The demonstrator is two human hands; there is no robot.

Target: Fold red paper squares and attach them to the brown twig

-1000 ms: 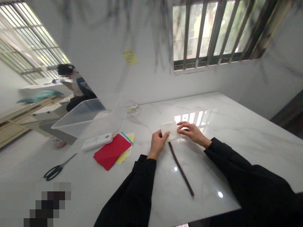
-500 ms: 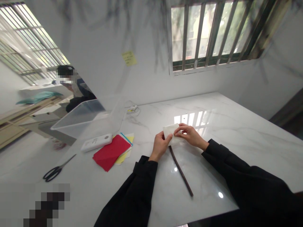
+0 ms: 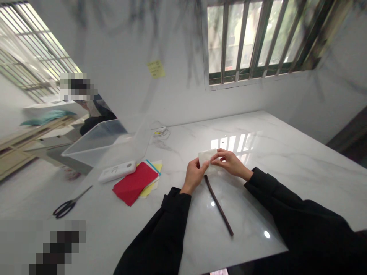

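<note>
Between my hands is a small white sheet [image 3: 205, 156], paper or cloth; I cannot tell which. My left hand [image 3: 195, 173] pinches its left and lower edge, thumb on the near face. The thumb and fingertips of my right hand [image 3: 228, 162] close on its right side. Just below the sheet a dark brown stick [image 3: 218, 206] lies on the marbled white table [image 3: 249, 229], slanting toward the near edge. Left of my left hand lie red sheets [image 3: 134, 183], with yellow sheets [image 3: 149, 190] and a blue-edged piece [image 3: 153, 167] partly under them.
Black-handled scissors [image 3: 70, 203] lie at the left, near a white oblong device [image 3: 117, 172]. A clear plastic bin [image 3: 86, 149] stands behind these. A small white item with a cord [image 3: 161, 130] sits by the wall. Another person [image 3: 97, 110] is in the left background.
Little differs. My right fingertips have shifted very slightly on the white sheet, and the whole view has moved a touch. Both hands keep their hold.
</note>
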